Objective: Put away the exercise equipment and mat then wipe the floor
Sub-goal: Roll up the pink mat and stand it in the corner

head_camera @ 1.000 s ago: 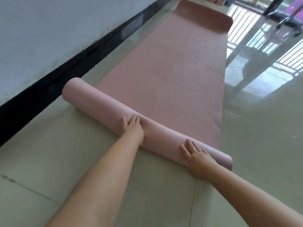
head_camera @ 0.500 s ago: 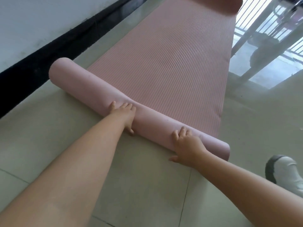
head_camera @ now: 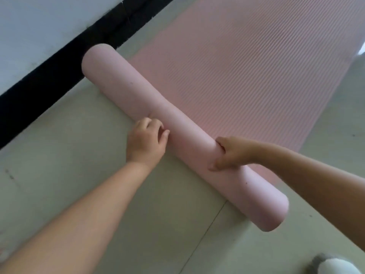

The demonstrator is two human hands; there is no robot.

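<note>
Head view: I see a pink exercise mat [head_camera: 246,76] lying on a pale tiled floor [head_camera: 59,165], partly rolled up. The rolled part [head_camera: 177,123] forms a thick, smooth tube that runs from the far left, where its end sits near the black baseboard [head_camera: 49,76] under the white wall [head_camera: 39,26], to the near right, where its other end points toward me. Beyond the tube, the unrolled, ribbed stretch of the mat runs away to the far right and out of the picture.

The left hand [head_camera: 146,141] rests against the near side of the tube at about its middle, fingers curled loosely, knuckles up, tips touching the roll; I cannot tell whether it grips anything or only presses. The right hand [head_camera: 231,153] clasps the tube farther right, thumb low on the near side and fingers hooked over the top, and the foam dents in slightly under that hold. Both forearms reach in from the near edge, bare.

At the near right corner I see the toe of a grey and white shoe [head_camera: 331,266] on the floor, well apart from the mat. A tile joint runs from the roll's near end toward me.
</note>
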